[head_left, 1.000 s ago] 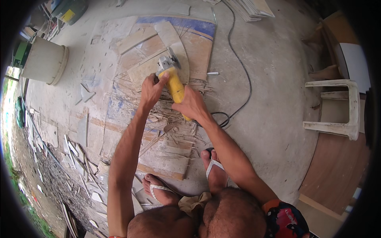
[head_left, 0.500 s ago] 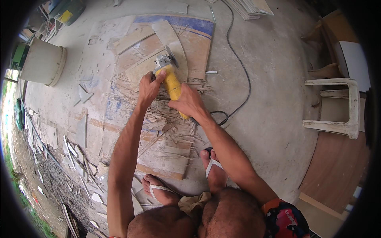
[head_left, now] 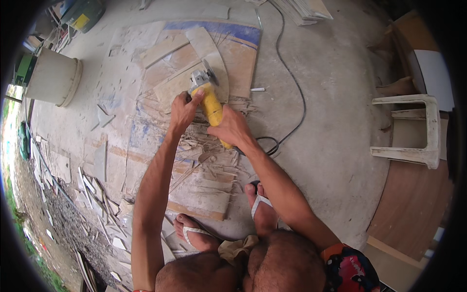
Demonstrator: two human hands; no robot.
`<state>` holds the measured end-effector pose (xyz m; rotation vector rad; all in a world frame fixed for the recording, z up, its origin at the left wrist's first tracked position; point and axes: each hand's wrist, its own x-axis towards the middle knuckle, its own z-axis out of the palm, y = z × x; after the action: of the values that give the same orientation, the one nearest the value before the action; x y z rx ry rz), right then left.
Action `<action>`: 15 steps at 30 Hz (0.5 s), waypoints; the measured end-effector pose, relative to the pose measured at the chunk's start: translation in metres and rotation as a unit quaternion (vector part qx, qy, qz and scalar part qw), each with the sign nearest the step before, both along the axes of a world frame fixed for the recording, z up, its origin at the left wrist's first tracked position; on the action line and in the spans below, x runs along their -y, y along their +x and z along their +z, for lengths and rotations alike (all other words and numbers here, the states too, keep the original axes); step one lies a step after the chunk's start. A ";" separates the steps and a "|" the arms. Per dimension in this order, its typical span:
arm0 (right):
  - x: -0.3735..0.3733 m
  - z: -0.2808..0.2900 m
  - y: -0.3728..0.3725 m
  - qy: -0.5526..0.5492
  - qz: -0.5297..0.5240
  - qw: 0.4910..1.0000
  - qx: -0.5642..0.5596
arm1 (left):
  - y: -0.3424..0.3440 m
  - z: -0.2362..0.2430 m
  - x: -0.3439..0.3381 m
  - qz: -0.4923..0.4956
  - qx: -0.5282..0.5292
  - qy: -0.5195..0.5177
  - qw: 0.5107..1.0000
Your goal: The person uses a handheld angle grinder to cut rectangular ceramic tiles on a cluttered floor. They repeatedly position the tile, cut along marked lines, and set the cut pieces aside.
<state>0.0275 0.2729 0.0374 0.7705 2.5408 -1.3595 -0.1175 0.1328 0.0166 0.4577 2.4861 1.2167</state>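
Both my hands are closed on a yellow angle grinder (head_left: 210, 106) with a grey metal head. My left hand (head_left: 184, 111) grips it near the head, thumb along the yellow body. Farther back on the body, my right hand (head_left: 229, 125) wraps round the handle. The grinder's disc (head_left: 210, 72) stands steeply tilted over a curved, pale tile piece (head_left: 212, 54); whether it touches the tile I cannot tell. Another cut tile piece (head_left: 177, 83) lies beside it under the head. Beneath is a worn, dusty cardboard sheet (head_left: 243, 73) with shredded strips.
A black cord (head_left: 297, 80) loops from the grinder across the concrete floor. At left are a whitish bucket (head_left: 52, 78) and scattered tile shards (head_left: 99, 163). On the right, a white plastic stool (head_left: 430, 129) lies tipped near a brown board (head_left: 413, 209). Stacked tiles (head_left: 304, 10) sit at the far side.
Almost nothing differs. The whole view has shifted very slightly; both hands keep their hold on the grinder, and its disc stays over the tile.
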 end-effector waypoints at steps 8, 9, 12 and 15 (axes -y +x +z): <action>0.003 -0.004 0.012 0.007 -0.003 1.000 -0.020 | 0.012 0.005 0.003 -0.014 -0.008 0.008 1.000; 0.003 -0.001 0.010 0.005 -0.001 1.000 -0.013 | 0.009 0.003 0.003 -0.009 -0.008 0.006 1.000; 0.001 0.006 0.006 0.005 0.006 1.000 0.003 | 0.006 0.004 0.002 -0.005 -0.002 0.004 1.000; 0.000 0.004 0.015 0.003 0.005 1.000 0.001 | 0.016 0.013 0.001 -0.022 0.016 0.008 1.000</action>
<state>0.0426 0.2726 0.0410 0.7603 2.5446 -1.3482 -0.1011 0.1314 0.0298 0.4901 2.4277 1.2169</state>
